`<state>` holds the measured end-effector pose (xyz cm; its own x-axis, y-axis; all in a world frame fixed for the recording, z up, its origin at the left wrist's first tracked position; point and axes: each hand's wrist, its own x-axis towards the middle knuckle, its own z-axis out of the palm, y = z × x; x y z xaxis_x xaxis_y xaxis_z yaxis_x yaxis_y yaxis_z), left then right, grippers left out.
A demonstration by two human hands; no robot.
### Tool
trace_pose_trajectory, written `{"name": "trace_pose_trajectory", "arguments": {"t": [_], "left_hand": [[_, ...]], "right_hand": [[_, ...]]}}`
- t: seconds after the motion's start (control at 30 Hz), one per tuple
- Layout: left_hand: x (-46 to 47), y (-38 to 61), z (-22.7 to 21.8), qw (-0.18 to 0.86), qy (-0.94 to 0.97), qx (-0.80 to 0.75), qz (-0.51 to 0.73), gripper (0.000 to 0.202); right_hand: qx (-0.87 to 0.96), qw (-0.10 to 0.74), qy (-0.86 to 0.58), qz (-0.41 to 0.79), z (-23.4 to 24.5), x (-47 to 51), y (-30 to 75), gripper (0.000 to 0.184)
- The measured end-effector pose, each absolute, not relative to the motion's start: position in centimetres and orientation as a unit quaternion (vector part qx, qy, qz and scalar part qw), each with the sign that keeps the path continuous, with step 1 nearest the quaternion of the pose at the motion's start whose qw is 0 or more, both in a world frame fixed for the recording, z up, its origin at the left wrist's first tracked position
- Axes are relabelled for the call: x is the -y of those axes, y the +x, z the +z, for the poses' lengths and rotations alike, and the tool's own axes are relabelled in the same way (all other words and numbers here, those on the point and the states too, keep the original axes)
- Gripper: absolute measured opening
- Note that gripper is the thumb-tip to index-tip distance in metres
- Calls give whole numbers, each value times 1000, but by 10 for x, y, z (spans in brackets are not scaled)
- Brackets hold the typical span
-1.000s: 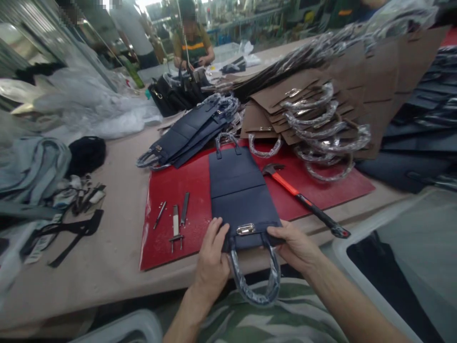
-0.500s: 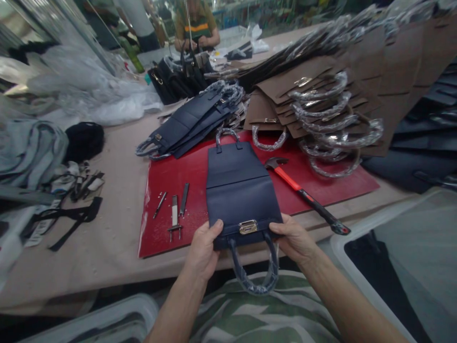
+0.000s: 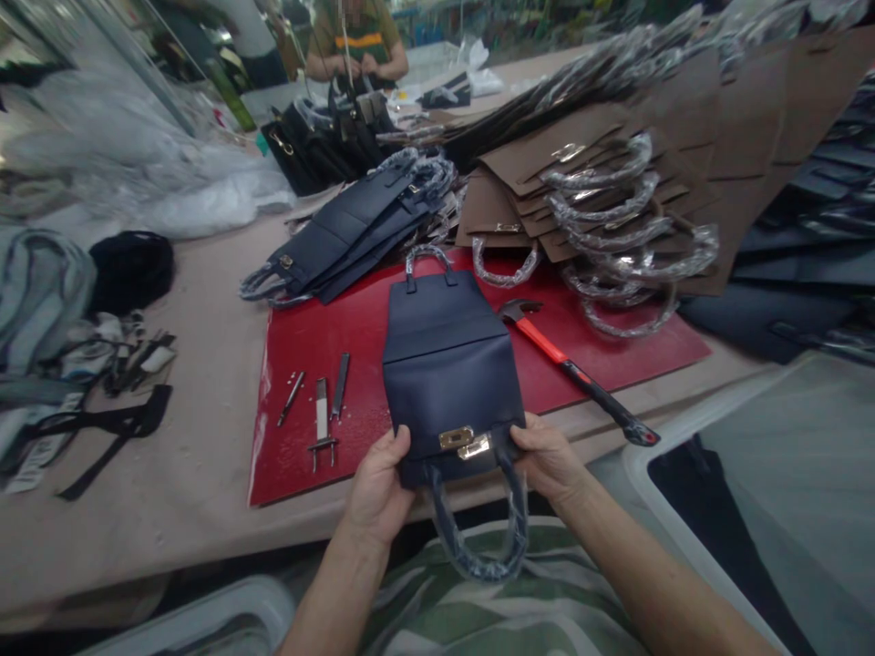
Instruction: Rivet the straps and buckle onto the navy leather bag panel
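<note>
A navy handbag panel (image 3: 447, 364) lies with its far part on the red mat (image 3: 287, 337) and its near end lifted over the table edge. My left hand (image 3: 384, 483) is closed on its left near corner, thumb on top. My right hand (image 3: 550, 456) grips the right near corner the same way. Between them sit gold metal clasp pieces (image 3: 457, 438). A plastic-wrapped handle (image 3: 482, 569) hangs from the near end toward my lap, and another wrapped handle (image 3: 429, 253) rises at the far end.
A claw hammer (image 3: 581, 374) lies right of the panel; small metal punches (image 3: 322, 410) lie left. Behind are stacked navy panels (image 3: 342, 228) and brown panels (image 3: 519, 191). A plastic bin (image 3: 639, 465) stands at right. Across the table is a person (image 3: 355, 46).
The panel's near end has bent and dipped slightly, and a second gold piece now shows beside the first at the clasp. Both hands keep their hold. The view has shifted a little.
</note>
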<state>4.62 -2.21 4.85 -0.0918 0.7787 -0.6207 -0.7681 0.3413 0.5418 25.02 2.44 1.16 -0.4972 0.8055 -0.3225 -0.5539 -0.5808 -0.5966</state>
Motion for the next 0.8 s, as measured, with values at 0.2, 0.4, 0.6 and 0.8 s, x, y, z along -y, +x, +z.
{"name": "trace_pose_trajectory", "arguments": {"t": [0.2, 0.4, 0.6, 0.8], "left_hand": [[17, 50, 48, 664, -63, -476, 573, 21], [19, 49, 48, 610, 24, -534, 585, 17], [24, 48, 38, 516, 185, -580, 602, 62], [38, 31, 27, 270, 564, -662, 413, 49]], "right_hand": [[186, 413, -328, 829, 13, -21, 246, 35], [334, 456, -402, 720, 36, -21, 249, 69], [602, 343, -448, 565, 53, -27, 262, 65], [741, 272, -481, 381, 42, -30, 263, 34]]}}
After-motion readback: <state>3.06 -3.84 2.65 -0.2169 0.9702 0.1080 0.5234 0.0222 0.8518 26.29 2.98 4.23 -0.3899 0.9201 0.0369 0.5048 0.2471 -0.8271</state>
